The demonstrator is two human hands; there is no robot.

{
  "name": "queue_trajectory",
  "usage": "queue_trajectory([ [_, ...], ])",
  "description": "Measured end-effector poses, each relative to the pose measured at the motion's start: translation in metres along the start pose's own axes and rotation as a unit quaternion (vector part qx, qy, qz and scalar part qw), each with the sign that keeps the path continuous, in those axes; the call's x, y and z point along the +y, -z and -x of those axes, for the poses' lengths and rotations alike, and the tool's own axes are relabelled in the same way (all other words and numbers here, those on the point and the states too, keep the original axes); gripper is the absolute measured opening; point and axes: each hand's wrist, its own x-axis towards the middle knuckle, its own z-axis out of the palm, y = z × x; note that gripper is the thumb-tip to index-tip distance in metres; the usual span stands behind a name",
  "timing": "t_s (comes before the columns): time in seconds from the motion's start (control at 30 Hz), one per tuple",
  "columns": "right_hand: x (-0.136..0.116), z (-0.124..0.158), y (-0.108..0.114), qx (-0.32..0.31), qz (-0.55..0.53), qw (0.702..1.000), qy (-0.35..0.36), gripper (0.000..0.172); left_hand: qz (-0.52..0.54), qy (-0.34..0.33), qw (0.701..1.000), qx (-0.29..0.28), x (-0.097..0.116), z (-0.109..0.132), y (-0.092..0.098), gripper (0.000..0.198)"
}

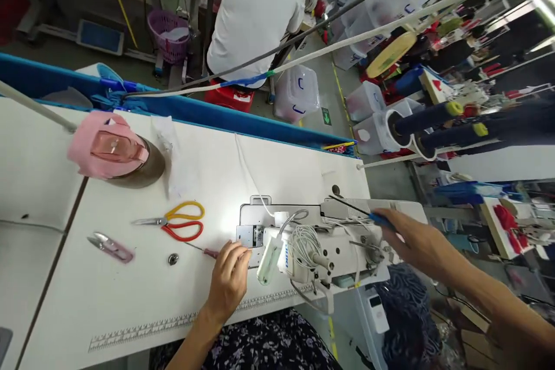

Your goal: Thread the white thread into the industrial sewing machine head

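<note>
My left hand (229,277) rests on the white table by the metal needle plate (250,235) of the white sewing machine (329,243), fingers curled near the presser foot. A thin tool with a dark red handle (211,252) lies just left of that hand. My right hand (411,240) reaches over the machine's head and pinches a thin tool with a blue handle (380,219), its dark tip pointing toward the machine's top.
Yellow and red-handled scissors (180,221) and pink thread snips (110,246) lie on the table (130,300), beside a small metal bobbin (173,258). A pink cloth-covered object (113,149) stands at the back left. A person in a white shirt (255,6) sits beyond. Thread cones (427,118) stand at right.
</note>
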Motion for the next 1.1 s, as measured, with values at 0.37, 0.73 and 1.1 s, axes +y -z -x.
queue_trajectory([
  [0.37,-0.057,-0.12,-0.068,-0.24,0.041,0.914,0.324,0.029,-0.019,0.011,0.997,0.067,0.009,0.023,-0.006,0.033],
  [0.73,-0.083,-0.14,-0.086,-0.442,-0.053,0.839,0.313,0.035,0.013,0.054,0.995,0.08,0.014,0.039,-0.014,0.035],
  [1.1,-0.065,-0.133,-0.107,-0.438,-0.171,0.831,0.298,0.037,0.026,0.065,0.994,0.082,0.016,0.04,-0.005,0.036],
])
